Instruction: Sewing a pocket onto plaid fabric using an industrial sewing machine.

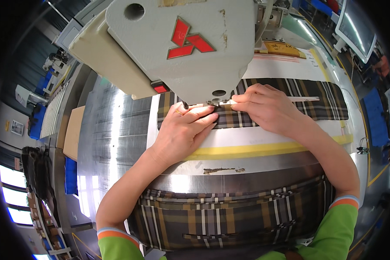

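Observation:
A plaid fabric panel (329,97) in dark brown, olive and white lies under the head of a grey sewing machine (143,60). My left hand (182,130) rests on the panel's left part, fingers stretched out toward the needle area. From the right, my right hand (268,108) pinches a thin pale strip-like tool (305,99); its left tip reaches to the machine's foot, and the other end sticks out beyond my hand over the fabric. I cannot make out its exact kind. The needle itself is hidden behind the machine head.
White sheeting with yellow tape (264,148) lies beneath the panel on a metal table (110,143). More plaid fabric pieces (242,219) lie at the near edge, before my body. A screen (355,32) stands far right, and a brown board (73,132) at the left.

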{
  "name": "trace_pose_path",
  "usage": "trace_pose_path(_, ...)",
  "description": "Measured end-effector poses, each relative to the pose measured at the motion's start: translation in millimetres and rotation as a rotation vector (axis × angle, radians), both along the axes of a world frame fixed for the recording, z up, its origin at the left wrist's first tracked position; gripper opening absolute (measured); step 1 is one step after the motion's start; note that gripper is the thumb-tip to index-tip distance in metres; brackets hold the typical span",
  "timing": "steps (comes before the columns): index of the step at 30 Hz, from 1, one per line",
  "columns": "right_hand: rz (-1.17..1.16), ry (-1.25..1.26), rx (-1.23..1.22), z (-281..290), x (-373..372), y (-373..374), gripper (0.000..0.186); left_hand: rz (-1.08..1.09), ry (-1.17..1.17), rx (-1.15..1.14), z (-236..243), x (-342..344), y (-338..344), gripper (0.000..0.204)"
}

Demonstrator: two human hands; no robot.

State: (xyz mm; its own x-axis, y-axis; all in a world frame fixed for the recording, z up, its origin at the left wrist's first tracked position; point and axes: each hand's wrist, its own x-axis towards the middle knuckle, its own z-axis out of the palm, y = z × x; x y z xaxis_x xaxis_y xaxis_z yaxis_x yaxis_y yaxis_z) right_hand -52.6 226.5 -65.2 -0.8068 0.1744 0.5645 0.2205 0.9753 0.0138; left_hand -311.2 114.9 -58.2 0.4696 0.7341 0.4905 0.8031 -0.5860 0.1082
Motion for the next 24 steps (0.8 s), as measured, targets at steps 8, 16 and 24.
trace_pose_path(8, 0.012, -0.133, -0.134, 10, 4, -3, 0.037, 0.004, -0.031, -0.008, 3, -7, -5, 0.024)
trace_pose_path(16, -0.368, -0.088, -0.179, 38, 95, -13, 0.036, 0.014, -0.026, 0.000, 15, -20, -27, 0.020)
trace_pose_path(24, -0.616, -0.005, -0.291, 50, 166, 2, 0.032, -0.005, -0.061, 0.028, 22, -27, -36, 0.023)
